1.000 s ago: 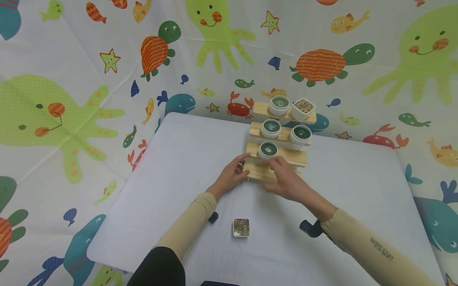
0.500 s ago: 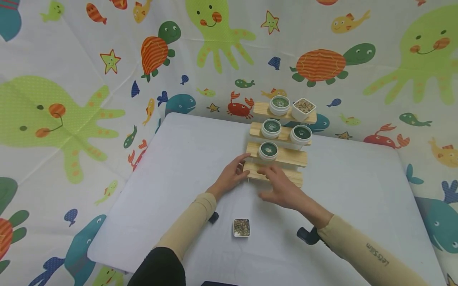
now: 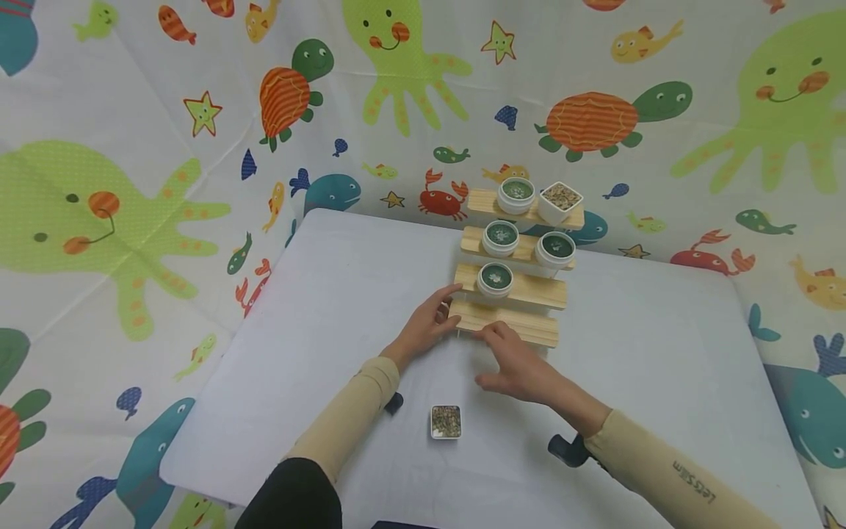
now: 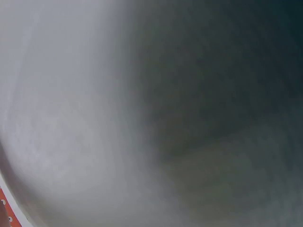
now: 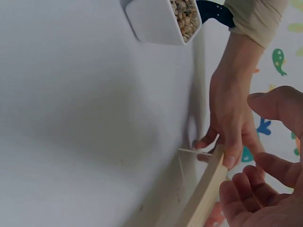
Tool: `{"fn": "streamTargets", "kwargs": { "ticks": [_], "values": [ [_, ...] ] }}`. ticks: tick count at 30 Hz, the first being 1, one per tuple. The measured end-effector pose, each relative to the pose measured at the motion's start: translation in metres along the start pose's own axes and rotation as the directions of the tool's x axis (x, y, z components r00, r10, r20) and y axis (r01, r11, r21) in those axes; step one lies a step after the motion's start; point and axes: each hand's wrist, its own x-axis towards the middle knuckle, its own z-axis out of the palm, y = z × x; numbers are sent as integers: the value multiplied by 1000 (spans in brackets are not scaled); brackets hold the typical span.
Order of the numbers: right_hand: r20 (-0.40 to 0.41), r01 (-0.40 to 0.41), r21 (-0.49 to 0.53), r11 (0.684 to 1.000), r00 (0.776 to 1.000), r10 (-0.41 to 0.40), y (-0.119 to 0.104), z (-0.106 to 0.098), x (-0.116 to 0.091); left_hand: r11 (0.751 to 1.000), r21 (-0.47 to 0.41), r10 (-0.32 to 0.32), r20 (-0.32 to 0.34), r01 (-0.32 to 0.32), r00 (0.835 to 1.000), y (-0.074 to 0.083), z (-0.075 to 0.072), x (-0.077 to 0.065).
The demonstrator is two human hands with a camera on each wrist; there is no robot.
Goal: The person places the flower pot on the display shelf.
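A tiered display stand (image 3: 538,334) with wooden steps stands toward the back right of the white table. My left hand (image 3: 425,323) holds its left end, the thumb on the lowest step; in the right wrist view the fingers curl at a clear side panel. White round pots with green tops, such as the one (image 3: 496,277) on the second step from the bottom, sit on the upper steps. My right hand (image 3: 518,364) is in front of the lowest step, fingers loosely bent and holding nothing. The left wrist view is too blurred to make out.
A square white pot of gravel (image 3: 446,422) stands on the table (image 3: 330,316) near me. Another square gravel pot (image 3: 560,200) is on the top step. Behind the table hangs a cloth (image 3: 410,162) printed with sea animals.
My right hand has drawn back from the round pot on the second step, down toward me past the lowest step. The left hand has stayed on the stand.
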Motion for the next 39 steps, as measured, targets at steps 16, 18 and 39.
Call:
{"fn": "streamTargets", "kwargs": {
  "ticks": [16,18,39],
  "values": [
    [84,88,57,995,992,-92,0,21,-10,1000,3,-12,8,11,1000,0,1,-1],
    [95,92,64,994,991,-97,-1,24,-11,1000,5,-10,4,10,1000,-1,1,-1],
    [187,124,99,987,972,-141,-12,46,-18,1000,-4,11,-14,-11,1000,1,0,-1]
  ]
}}
